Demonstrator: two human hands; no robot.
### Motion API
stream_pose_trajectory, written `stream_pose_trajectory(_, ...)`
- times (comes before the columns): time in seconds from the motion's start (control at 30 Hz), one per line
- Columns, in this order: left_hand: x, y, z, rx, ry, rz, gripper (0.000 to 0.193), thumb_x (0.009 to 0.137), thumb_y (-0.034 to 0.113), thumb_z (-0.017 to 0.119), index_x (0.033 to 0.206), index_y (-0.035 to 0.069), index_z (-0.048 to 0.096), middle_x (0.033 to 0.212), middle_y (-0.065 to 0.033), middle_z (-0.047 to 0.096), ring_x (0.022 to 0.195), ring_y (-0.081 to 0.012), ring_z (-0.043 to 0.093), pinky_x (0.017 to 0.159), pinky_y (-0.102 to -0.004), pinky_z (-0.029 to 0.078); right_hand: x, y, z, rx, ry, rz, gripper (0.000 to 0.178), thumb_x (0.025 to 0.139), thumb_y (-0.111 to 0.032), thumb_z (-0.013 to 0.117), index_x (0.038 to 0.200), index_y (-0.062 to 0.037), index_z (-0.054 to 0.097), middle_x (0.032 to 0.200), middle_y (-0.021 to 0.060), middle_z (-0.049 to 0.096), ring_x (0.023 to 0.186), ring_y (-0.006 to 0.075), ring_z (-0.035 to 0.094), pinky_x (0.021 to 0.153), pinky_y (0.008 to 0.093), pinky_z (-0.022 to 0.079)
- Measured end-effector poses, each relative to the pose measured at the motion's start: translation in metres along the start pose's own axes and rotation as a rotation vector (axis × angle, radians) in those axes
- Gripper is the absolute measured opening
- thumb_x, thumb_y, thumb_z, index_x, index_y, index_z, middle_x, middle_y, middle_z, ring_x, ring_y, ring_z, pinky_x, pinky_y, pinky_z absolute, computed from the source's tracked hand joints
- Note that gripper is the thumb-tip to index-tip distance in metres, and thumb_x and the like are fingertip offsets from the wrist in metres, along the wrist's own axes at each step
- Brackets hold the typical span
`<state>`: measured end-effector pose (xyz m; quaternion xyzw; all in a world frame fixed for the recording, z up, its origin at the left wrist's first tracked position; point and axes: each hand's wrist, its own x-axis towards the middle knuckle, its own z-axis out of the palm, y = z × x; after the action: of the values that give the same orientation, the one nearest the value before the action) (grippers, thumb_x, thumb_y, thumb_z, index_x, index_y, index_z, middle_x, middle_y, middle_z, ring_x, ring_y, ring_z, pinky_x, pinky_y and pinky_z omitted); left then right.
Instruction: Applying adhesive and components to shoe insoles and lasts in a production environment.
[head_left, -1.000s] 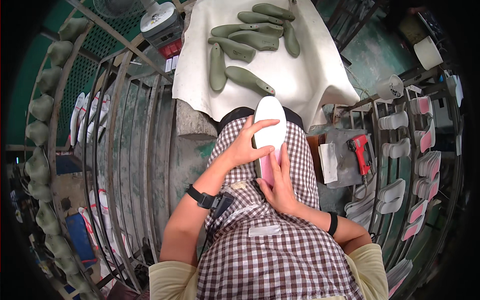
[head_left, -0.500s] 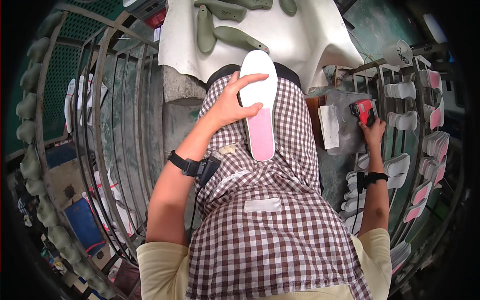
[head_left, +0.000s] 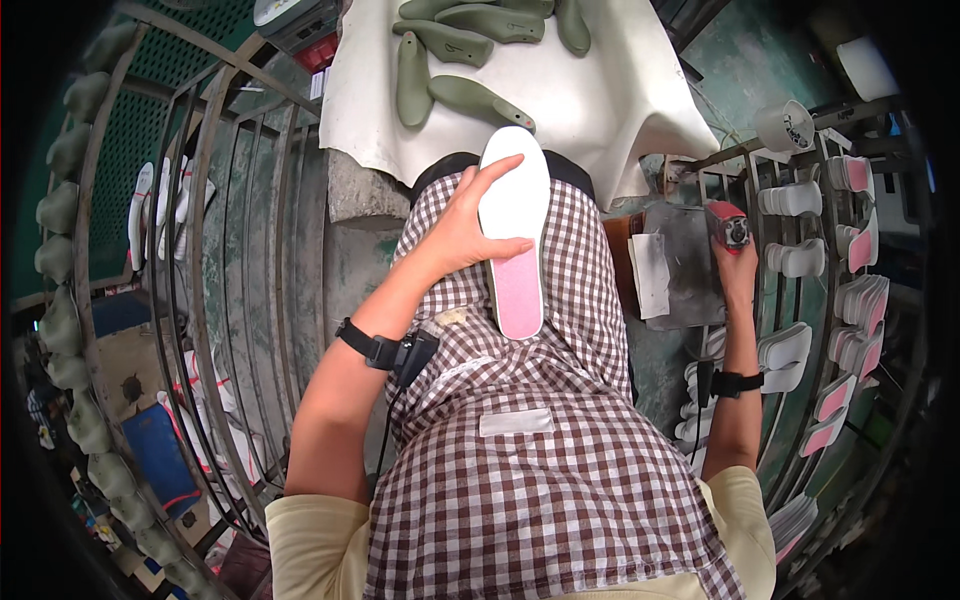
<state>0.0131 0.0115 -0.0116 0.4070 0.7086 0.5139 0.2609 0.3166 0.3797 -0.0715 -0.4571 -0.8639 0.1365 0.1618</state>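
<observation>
My left hand [head_left: 468,228] is closed around the left edge of a white insole [head_left: 513,193], which lies lengthwise over my lap. Thumb and forefinger rest across its upper face. The insole's lower half carries a pink panel [head_left: 518,292]. On the right, my right hand [head_left: 735,268] grips a red and black hand tool [head_left: 737,228], shaped somewhat like a staple gun. Its round grey end shows. The tool is held over the right edge of a dark stand top [head_left: 690,290]; I cannot tell whether it touches.
Several green shoe lasts [head_left: 468,98] lie on a white-covered table [head_left: 370,110] ahead. A rack at right holds stacks of insoles [head_left: 797,200]. Another metal rack [head_left: 203,240] stands at left, with more lasts [head_left: 70,262] along it. A white strip [head_left: 652,275] lies on the stand.
My right hand has turned the red tool, so its round grey end now shows. The hold on the insole is unchanged. The whole view has shifted slightly.
</observation>
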Motion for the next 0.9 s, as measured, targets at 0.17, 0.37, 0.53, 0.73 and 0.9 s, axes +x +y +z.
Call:
stream_pose_trajectory(0.17,-0.002,0.001,-0.003,-0.016,-0.005,-0.046,0.101,0.062,0.022,0.087,0.151,0.014,0.041,0.129,-0.0163,0.049,0.123,-0.0314,0.049,0.108,-0.0412,0.038,-0.026,-0.169,-0.065,0.633,-0.461,-0.390,0.031,0.084,-0.012,0.076,0.111,0.0010,0.066,0.099,0.0087,0.070,0.092,0.0179,0.065,0.086,0.0348,0.051)
stream_pose_trajectory(0.37,-0.005,0.008,0.003,0.027,-0.004,-0.040,0.099,0.062,0.018,0.086,0.149,0.014,0.041,0.124,-0.0164,0.050,0.118,-0.0329,0.050,0.107,-0.0417,0.039,-0.028,-0.246,-0.054,0.651,-0.715,-0.657,0.033,0.075,-0.003,0.075,0.105,0.0020,0.063,0.093,0.0168,0.065,0.086,0.0389,0.064,0.077,0.0385,0.051)
stream_pose_trajectory(0.53,-0.012,0.005,0.009,0.054,0.007,-0.030,0.100,0.059,0.015,0.087,0.149,0.013,0.042,0.117,-0.0158,0.051,0.115,-0.0322,0.051,0.105,-0.0410,0.040,-0.031,-0.246,-0.057,0.565,-0.778,-0.638,0.034,0.074,-0.001,0.075,0.107,0.0027,0.063,0.098,0.0195,0.068,0.090,0.0408,0.065,0.080,0.0394,0.052)
stream_pose_trajectory(0.73,-0.007,-0.002,0.004,0.037,0.015,0.012,0.097,0.061,0.022,0.088,0.147,0.011,0.044,0.121,-0.0158,0.052,0.113,-0.0310,0.052,0.104,-0.0400,0.040,-0.082,-0.216,-0.081,0.453,-0.991,-0.802,0.045,0.065,0.002,0.072,0.109,-0.0009,0.065,0.099,0.0166,0.067,0.092,0.0380,0.067,0.078,0.0435,0.053)
stream_pose_trajectory(0.9,0.005,-0.007,0.003,0.045,0.017,0.047,0.098,0.062,0.023,0.088,0.148,0.012,0.043,0.126,-0.0165,0.052,0.118,-0.0308,0.050,0.106,-0.0398,0.039,-0.095,-0.217,-0.084,0.248,-0.917,-0.742,0.045,0.064,0.001,0.075,0.108,-0.0012,0.066,0.100,0.0174,0.069,0.092,0.0380,0.068,0.080,0.0419,0.055)
